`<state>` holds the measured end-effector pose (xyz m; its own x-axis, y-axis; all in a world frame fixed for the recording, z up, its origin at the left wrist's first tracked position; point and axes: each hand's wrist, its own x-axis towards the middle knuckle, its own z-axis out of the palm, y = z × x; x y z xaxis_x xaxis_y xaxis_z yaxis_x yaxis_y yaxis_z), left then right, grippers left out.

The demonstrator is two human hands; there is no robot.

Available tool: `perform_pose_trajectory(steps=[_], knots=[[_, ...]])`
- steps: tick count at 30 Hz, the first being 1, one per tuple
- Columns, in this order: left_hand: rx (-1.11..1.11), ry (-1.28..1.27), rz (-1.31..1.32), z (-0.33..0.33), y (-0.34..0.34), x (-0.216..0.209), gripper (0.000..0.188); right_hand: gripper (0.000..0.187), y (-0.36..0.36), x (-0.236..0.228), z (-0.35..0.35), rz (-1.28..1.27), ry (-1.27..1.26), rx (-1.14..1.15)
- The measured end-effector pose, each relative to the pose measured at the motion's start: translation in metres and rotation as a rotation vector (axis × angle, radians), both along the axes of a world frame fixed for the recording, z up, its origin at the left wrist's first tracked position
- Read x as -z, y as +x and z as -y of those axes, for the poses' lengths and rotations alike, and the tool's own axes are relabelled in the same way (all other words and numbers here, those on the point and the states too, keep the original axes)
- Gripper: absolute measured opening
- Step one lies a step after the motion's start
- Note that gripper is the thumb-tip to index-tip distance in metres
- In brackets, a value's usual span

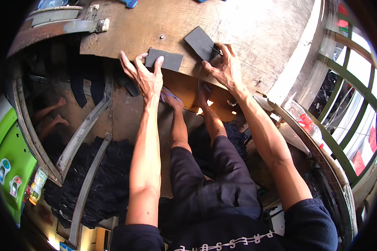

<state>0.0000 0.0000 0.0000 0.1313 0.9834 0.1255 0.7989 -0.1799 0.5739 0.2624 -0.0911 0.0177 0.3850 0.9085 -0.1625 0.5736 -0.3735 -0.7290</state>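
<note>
Two flat dark grey rectangular pieces are at the near edge of a worn wooden tabletop (pixel 151 25). My left hand (pixel 145 79) is on the left piece (pixel 171 61), thumb pressed on its face and a fingertip at its left end; the other fingers spread past the table edge. My right hand (pixel 227 69) grips the other piece (pixel 200 42) by its right side, between thumb and fingers. That piece lies at a slant. A thin dark sliver shows by the right fingertips, too small to name.
Dark cloth (pixel 100 180) is heaped below on the left, beside curved metal bars (pixel 86 129). A green plastic chair-like panel (pixel 12 159) stands far left. On the right are a clear plastic bag with red marks (pixel 308 123) and a green frame (pixel 343 79). Another person's bare feet (pixel 60 119) show at left.
</note>
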Motion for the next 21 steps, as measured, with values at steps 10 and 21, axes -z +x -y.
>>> perform_pose_trajectory(steps=[10,21], knots=[[0.281,-0.463,0.660,-0.020,0.084,-0.052,0.077,0.038,0.044,-0.038,0.006,-1.497,-0.219,0.144],[0.214,-0.549,0.272,-0.037,0.104,-0.033,0.068,0.042,0.034,0.014,0.021,-0.751,-0.099,0.229]])
